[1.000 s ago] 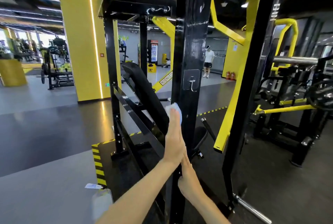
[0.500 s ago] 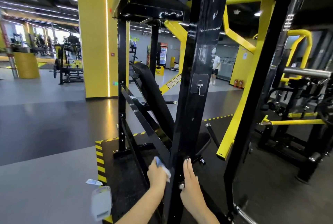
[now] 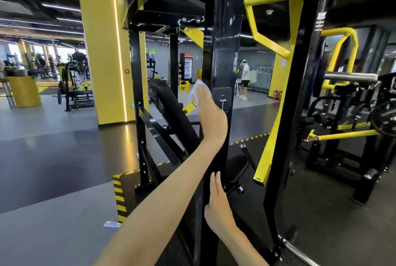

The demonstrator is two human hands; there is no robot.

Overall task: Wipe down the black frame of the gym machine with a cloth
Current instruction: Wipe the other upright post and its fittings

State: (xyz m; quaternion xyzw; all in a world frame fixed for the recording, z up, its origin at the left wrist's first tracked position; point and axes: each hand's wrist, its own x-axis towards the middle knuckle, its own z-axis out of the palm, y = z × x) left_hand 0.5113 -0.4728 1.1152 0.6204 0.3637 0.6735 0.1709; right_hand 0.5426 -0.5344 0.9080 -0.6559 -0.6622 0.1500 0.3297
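Observation:
The machine's black upright post (image 3: 224, 41) stands straight ahead, glossy and scuffed. My left hand (image 3: 211, 116) reaches up along its left face. With straight fingers it presses a small white cloth (image 3: 196, 91) flat against the post at about mid-height. My right hand (image 3: 217, 205) lies flat on the post's front lower down, fingers straight and pointing up. It holds nothing.
A metal hook plate (image 3: 222, 99) is fixed to the post beside the cloth. A black padded backrest (image 3: 171, 105) leans behind the post, and a yellow lever arm (image 3: 270, 158) and a second black upright (image 3: 293, 94) stand to the right. A person (image 3: 245, 79) stands far back.
My left hand slid the cloth down to the post's lower part, then back up to mid-height. My right hand stayed flat low on the post.

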